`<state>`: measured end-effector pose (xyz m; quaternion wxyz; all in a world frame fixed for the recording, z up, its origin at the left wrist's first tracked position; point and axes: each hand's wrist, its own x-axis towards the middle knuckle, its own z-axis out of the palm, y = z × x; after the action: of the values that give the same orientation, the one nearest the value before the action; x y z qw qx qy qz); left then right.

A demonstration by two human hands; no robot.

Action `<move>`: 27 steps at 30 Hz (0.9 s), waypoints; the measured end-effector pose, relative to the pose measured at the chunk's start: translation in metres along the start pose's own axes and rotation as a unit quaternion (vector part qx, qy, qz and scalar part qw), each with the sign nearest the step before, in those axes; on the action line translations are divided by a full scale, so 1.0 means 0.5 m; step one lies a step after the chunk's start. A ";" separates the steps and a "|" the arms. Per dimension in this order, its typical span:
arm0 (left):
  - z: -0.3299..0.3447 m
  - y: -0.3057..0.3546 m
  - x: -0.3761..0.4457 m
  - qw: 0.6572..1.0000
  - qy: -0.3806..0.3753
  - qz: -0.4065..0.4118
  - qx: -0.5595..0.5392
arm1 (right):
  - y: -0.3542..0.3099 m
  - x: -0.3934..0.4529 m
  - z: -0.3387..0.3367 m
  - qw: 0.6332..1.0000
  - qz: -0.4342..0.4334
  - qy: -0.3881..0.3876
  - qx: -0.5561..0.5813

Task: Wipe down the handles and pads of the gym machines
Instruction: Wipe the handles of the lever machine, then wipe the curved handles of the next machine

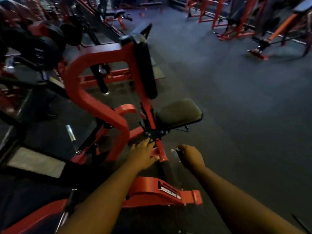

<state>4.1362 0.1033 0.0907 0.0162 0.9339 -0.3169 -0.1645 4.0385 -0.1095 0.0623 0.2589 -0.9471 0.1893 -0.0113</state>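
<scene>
A red gym machine (94, 98) stands in front of me, with an upright black chest pad (146, 70) and a dark seat pad (179, 112) to its right. My left hand (143, 153) reaches out with straight fingers over the red lower post of the machine, below the seat bracket. My right hand (191, 155) is curled around a small whitish thing (175, 152), likely a cloth or a bottle; blur hides what it is. A black handle (101, 78) hangs inside the red frame.
Black weight plates (42, 48) sit on the machine at the left. A chrome peg (70, 132) sticks up low on the left. More red racks and benches (236, 22) stand at the back. Grey rubber floor (244, 115) spreads to the right.
</scene>
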 end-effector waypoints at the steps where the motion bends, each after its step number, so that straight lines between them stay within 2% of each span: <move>1: 0.001 0.036 0.028 1.000 -0.004 0.011 -0.002 | 0.037 0.005 -0.018 1.000 0.014 0.006 -0.003; 6: 0.006 0.173 0.155 0.997 -0.038 0.062 -0.002 | 0.186 0.040 -0.082 0.998 0.060 0.026 0.007; 15: -0.029 0.324 0.388 0.990 -0.063 0.123 -0.007 | 0.335 0.171 -0.199 0.991 0.122 0.044 -0.027; 22: -0.082 0.424 0.548 0.989 -0.068 0.133 -0.007 | 0.454 0.292 -0.306 0.988 0.131 0.066 -0.040; 27: -0.138 0.511 0.676 0.991 -0.050 0.127 -0.004 | 0.559 0.428 -0.375 0.991 0.096 0.080 -0.054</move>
<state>4.2600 -0.3078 0.0896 0.0246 0.8768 -0.4324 -0.2089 4.1164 -0.5007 0.0698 0.1909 -0.9332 0.2999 -0.0520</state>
